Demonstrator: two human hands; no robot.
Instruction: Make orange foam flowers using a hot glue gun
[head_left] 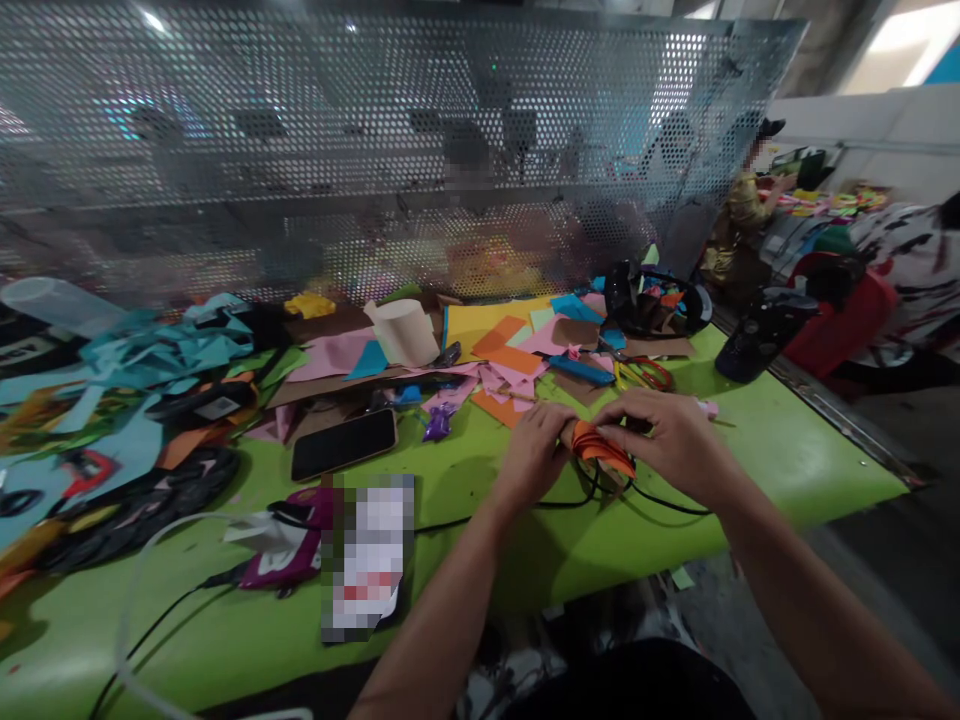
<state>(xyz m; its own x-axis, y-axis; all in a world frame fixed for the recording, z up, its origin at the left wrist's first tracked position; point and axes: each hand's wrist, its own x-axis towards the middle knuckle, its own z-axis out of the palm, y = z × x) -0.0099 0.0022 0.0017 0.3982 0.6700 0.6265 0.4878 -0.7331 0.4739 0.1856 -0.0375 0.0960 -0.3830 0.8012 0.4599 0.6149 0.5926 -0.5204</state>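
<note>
Both of my hands meet over the green table (795,440), on a small orange layered paper piece (602,452) that looks like a folded paper flower. My left hand (538,450) has its fingers closed on the left edge of it. From the right, my right hand (667,435) pinches its upper edge between thumb and fingers. Brownish paper shows beneath the orange layers. A black cable (667,502) runs on the table just under the piece. Behind my hands lie pink paper strips (510,380) and orange paper sheets (504,335).
Scissors (645,373) and a dark tumbler (765,335) stand to the right. A phone (345,445), a purple tissue pack (289,545) and cables lie left. A paper roll (405,332) stands behind. A perforated metal screen (337,150) closes the back. People sit at far right.
</note>
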